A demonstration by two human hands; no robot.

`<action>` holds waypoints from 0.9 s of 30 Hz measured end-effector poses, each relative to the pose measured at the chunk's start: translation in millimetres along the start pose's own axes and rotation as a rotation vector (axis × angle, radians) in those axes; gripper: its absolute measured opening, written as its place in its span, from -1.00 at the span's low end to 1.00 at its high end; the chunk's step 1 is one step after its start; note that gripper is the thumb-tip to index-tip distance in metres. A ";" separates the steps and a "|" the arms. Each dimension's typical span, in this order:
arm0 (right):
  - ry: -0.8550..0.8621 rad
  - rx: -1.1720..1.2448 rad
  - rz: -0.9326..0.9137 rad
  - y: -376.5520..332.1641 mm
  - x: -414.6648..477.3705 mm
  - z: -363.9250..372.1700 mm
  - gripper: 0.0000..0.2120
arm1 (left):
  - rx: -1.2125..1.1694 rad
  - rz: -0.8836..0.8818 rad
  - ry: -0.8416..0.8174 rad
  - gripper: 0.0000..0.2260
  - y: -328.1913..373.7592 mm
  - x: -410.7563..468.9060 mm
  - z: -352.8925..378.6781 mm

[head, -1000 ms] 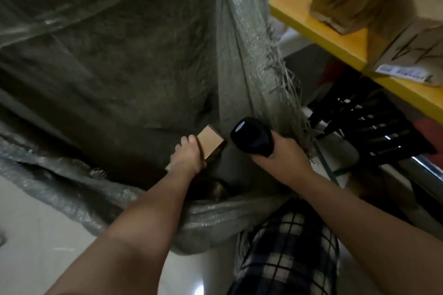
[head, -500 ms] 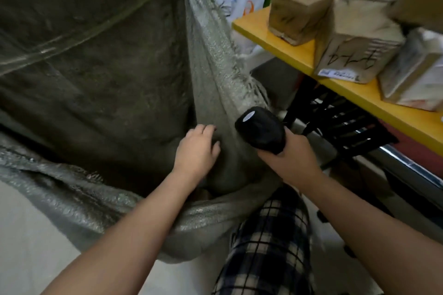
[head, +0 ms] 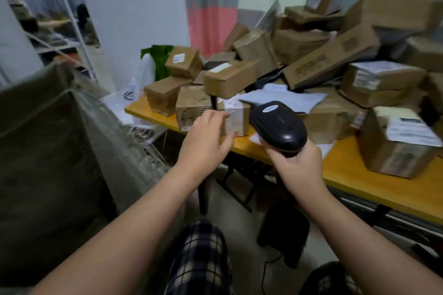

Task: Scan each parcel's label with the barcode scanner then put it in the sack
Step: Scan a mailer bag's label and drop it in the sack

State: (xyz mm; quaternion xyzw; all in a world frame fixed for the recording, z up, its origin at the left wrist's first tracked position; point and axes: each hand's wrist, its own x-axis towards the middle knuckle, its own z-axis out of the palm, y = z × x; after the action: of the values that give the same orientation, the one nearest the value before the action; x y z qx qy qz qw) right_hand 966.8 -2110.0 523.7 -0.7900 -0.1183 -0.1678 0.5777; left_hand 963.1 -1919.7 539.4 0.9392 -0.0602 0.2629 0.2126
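Note:
Several brown cardboard parcels are piled on the yellow table (head: pixel 345 170). My left hand (head: pixel 206 136) reaches out with loosely spread fingers and holds nothing; its fingertips are at a small taped parcel (head: pixel 236 120) near the table's front edge. My right hand (head: pixel 297 165) grips the handle of the black barcode scanner (head: pixel 279 124), whose head points toward the parcels. The grey woven sack (head: pixel 48 151) hangs open at the left.
A large labelled box (head: pixel 398 143) stands at the table's right. White papers (head: pixel 282 98) lie among the parcels. A white wire shelf rack (head: pixel 55 24) stands at the back left. My plaid-trousered knee (head: pixel 199 258) is below, and black table legs (head: pixel 237 187) stand under the table.
The small box my left hand held went into the sack and is out of sight. My view swung from the sack up to the table, and my left hand moved to the parcels.

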 end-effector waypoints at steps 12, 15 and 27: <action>0.121 0.282 0.159 22.2 42.9 -74.7 -0.74 | 0.376 0.377 -0.181 -0.72 88.7 104.4 61.0; 0.098 0.383 0.172 25.0 47.4 -67.7 -0.75 | 0.339 0.374 -0.123 -0.75 86.0 106.0 58.7; 0.189 0.489 0.134 0.4 43.9 -73.3 -0.69 | -0.725 0.084 0.459 -0.93 74.9 114.3 -26.7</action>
State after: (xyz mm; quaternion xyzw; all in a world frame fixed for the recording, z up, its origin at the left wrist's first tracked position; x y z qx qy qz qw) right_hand 997.7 -2180.2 561.2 -0.6138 -0.0487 -0.1685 0.7697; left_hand 1031.4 -1975.9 646.9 0.7177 -0.1380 0.4354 0.5257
